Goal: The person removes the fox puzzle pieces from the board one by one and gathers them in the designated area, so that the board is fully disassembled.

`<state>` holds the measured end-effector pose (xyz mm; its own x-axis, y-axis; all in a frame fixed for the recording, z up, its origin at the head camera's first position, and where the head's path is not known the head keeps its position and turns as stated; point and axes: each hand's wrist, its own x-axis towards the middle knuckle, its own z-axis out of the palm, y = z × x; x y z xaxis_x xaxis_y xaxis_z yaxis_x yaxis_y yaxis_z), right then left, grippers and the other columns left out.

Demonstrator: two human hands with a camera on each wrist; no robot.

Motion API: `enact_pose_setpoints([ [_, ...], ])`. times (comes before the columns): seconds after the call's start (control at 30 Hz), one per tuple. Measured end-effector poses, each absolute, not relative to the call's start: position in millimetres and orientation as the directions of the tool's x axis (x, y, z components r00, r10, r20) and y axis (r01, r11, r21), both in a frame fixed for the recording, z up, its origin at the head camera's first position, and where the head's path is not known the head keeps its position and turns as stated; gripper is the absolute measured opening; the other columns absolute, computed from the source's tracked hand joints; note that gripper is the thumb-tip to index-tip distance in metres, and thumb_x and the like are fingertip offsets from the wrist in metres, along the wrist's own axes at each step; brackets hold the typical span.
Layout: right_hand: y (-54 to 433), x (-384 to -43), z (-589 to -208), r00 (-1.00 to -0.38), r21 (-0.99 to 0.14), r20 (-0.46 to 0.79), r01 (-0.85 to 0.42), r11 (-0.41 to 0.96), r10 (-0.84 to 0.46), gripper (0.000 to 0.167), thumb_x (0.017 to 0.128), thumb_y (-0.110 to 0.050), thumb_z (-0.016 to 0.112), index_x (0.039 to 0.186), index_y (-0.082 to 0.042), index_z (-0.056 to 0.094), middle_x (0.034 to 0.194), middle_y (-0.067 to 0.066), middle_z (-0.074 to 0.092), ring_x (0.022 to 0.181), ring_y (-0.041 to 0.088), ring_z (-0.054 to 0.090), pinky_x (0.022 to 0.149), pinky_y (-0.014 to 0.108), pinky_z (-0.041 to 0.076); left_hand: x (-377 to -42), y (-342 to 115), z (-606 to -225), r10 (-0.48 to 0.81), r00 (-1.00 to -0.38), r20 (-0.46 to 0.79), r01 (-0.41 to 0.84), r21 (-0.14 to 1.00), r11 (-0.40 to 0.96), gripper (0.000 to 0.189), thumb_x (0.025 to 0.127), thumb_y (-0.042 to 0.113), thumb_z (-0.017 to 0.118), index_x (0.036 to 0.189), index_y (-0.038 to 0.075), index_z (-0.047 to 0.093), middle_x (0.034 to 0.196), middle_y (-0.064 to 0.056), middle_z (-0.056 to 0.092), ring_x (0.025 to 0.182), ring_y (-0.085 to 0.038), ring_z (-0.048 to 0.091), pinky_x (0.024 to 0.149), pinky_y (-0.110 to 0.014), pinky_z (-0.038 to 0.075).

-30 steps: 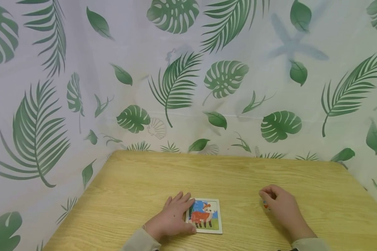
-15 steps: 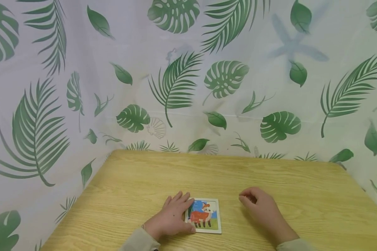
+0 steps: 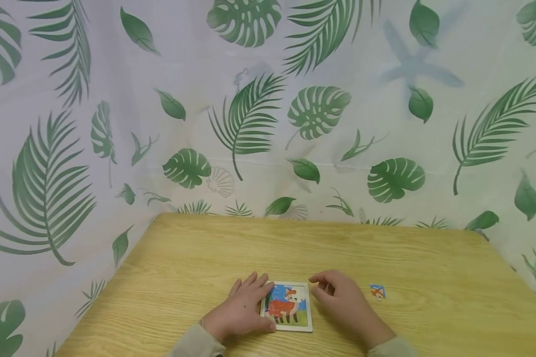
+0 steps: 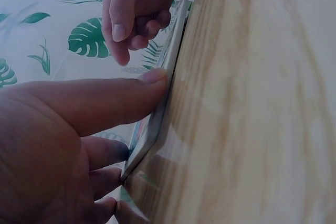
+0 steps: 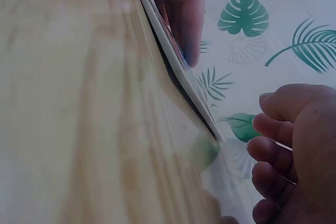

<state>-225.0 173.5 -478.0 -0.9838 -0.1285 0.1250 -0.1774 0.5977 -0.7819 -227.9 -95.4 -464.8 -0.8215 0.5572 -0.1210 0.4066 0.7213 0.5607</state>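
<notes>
A small square picture puzzle point(image 3: 288, 311) in a white frame, showing a red fox on blue and green, lies on the wooden table. My left hand point(image 3: 244, 307) rests along its left side, fingers spread; in the left wrist view the thumb point(image 4: 121, 100) lies straight on the frame's near edge. Just right of the puzzle, my right hand point(image 3: 339, 300) hovers with loosely bent fingers and nothing visible in them. Farther right, a loose puzzle piece point(image 3: 377, 292) with a fox face on blue lies apart on the table.
The light wooden table point(image 3: 196, 253) reaches back to a white curtain point(image 3: 259, 198) printed with green leaves. The same curtain hangs along the left and right sides.
My right hand has moved left from the loose piece to beside the puzzle. The piece, mostly covered by that hand before, now shows on the table. My left hand stays put.
</notes>
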Motion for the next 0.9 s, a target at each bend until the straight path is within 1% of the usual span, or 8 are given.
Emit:
enact_pose_setpoints([
  [0.1,167,-226,-479,-0.98,-0.776,0.12,-0.193,0.6,-0.161,0.016,0.096,-0.023,0.072,0.11,-0.018,0.074,0.087,-0.006,0.06,0.076,0.015,0.053,0.068,0.029,0.047,-229,-96,-466,0.555,-0.823,-0.121,0.407,0.555,0.725,0.092,0.08,0.045,0.083,0.156,0.012,0.042,0.164,-0.01,0.029,0.153,-0.034,0.015,0.118,-0.062,0.007],
  [0.27,157,-228,-481,-0.965,-0.735,0.13,-0.249,0.631,-0.229,0.018,0.096,-0.027,0.071,0.112,-0.019,0.074,0.09,-0.009,0.059,0.078,0.014,0.053,0.069,0.028,0.047,-230,-96,-467,0.554,-0.824,-0.117,0.408,0.556,0.724,0.092,0.08,0.046,0.083,0.156,0.012,0.043,0.164,-0.01,0.029,0.153,-0.035,0.015,0.118,-0.063,0.007],
  [0.57,148,-236,-486,-0.943,-0.685,0.138,-0.312,0.658,-0.303,0.02,0.095,-0.026,0.071,0.112,-0.017,0.075,0.09,-0.011,0.058,0.082,0.012,0.052,0.074,0.032,0.046,-230,-96,-466,0.561,-0.82,-0.115,0.413,0.558,0.719,0.093,0.08,0.046,0.083,0.156,0.012,0.042,0.164,-0.01,0.03,0.153,-0.035,0.016,0.118,-0.064,0.008],
  [0.67,147,-238,-486,-0.937,-0.66,0.146,-0.331,0.674,-0.317,0.021,0.095,-0.028,0.071,0.112,-0.018,0.076,0.088,-0.011,0.057,0.079,0.011,0.052,0.072,0.032,0.045,-230,-96,-466,0.562,-0.819,-0.114,0.414,0.561,0.717,0.093,0.08,0.046,0.083,0.156,0.012,0.042,0.164,-0.01,0.029,0.153,-0.035,0.015,0.117,-0.064,0.008],
  [0.8,145,-239,-486,-0.928,-0.628,0.153,-0.358,0.691,-0.34,0.023,0.094,-0.031,0.071,0.113,-0.019,0.077,0.083,-0.009,0.054,0.074,0.011,0.049,0.066,0.03,0.043,-230,-96,-467,0.564,-0.818,-0.113,0.417,0.558,0.717,0.093,0.08,0.047,0.083,0.156,0.012,0.042,0.164,-0.01,0.029,0.153,-0.035,0.015,0.118,-0.064,0.008],
  [0.9,144,-238,-485,-0.923,-0.607,0.15,-0.369,0.704,-0.355,0.024,0.094,-0.03,0.071,0.115,-0.019,0.077,0.083,-0.009,0.053,0.072,0.011,0.047,0.063,0.029,0.041,-230,-96,-467,0.566,-0.817,-0.113,0.42,0.555,0.718,0.093,0.08,0.047,0.082,0.156,0.011,0.042,0.164,-0.01,0.029,0.153,-0.035,0.015,0.118,-0.063,0.009],
])
